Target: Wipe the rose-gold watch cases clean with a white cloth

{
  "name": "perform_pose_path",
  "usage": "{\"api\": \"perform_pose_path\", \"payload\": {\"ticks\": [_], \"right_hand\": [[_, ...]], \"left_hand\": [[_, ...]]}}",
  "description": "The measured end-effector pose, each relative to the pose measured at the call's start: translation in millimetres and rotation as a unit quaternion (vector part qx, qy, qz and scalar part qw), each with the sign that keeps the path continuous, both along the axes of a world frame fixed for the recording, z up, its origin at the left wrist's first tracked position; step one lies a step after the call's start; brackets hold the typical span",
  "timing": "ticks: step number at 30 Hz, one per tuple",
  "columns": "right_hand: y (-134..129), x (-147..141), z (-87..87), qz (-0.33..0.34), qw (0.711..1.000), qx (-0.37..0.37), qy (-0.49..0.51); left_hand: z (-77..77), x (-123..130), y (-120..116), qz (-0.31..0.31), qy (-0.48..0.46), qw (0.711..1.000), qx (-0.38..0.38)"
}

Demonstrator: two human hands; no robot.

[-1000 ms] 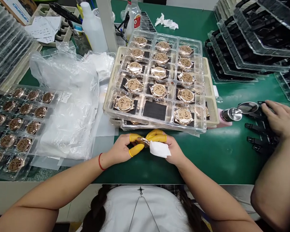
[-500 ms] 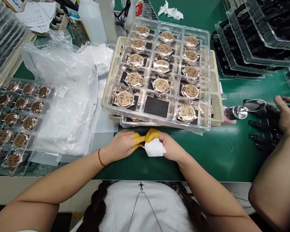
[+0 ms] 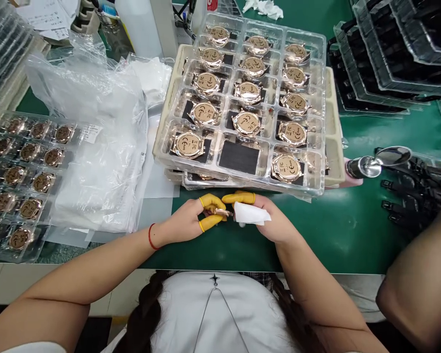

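My left hand [image 3: 182, 220] pinches a small rose-gold watch case [image 3: 216, 212] edge-on between fingers in yellow finger cots. My right hand [image 3: 268, 219] sits just to its right, gripping a white cloth [image 3: 252, 214] under a yellow-cotted finger. The cloth is close to the watch case, and I cannot tell if they touch. Directly ahead, a clear plastic tray [image 3: 238, 159] of rose-gold watch cases on black pads rests on a stack, its front edge just beyond my fingertips.
A plastic bag [image 3: 95, 147] lies to the left, beside another clear tray of watch cases [image 3: 29, 157]. To the right are a chrome cylinder [image 3: 363, 166] and black watch straps [image 3: 413, 193]. A co-worker's arm [image 3: 422, 274] enters at right; stacked black trays [image 3: 382, 63] stand behind.
My hands have drawn apart, with the watch case staying in my left fingers and the cloth moving right with my right hand. The co-worker's hand has moved right, nearly out of view.
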State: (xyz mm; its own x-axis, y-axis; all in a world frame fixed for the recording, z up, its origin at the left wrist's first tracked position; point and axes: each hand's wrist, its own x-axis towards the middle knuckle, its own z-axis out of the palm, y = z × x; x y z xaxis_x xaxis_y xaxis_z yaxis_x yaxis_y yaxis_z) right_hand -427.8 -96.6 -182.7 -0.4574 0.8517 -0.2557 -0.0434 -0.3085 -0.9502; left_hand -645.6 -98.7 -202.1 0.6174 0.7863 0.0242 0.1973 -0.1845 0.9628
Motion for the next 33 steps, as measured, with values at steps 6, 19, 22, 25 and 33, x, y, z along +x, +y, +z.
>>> {"api": "perform_pose_path", "payload": {"ticks": [6,19,22,25,33], "right_hand": [[3.7,2.5,7.5,0.032,0.997,-0.066,0.032],[-2.1,-3.1,-5.9,-0.001,0.937,0.329,-0.121],[-0.7,-0.8,-6.4,0.015,0.945,0.316,-0.083],[-0.9,0.9,-5.8,0.035,0.964,0.262,-0.034],[-5.7,-13.9,-2.4,0.006,0.97,0.24,-0.027]], "left_hand": [[3.1,-1.9,-0.1,-0.042,0.034,0.997,0.053],[-6.2,0.5,-2.8,0.047,0.135,0.943,0.302],[-5.4,0.1,-3.7,0.07,0.126,0.935,0.325],[-5.0,-1.5,-2.1,0.068,0.054,0.937,0.338],[-7.4,-2.1,-2.1,0.08,0.066,0.917,0.385]]}}
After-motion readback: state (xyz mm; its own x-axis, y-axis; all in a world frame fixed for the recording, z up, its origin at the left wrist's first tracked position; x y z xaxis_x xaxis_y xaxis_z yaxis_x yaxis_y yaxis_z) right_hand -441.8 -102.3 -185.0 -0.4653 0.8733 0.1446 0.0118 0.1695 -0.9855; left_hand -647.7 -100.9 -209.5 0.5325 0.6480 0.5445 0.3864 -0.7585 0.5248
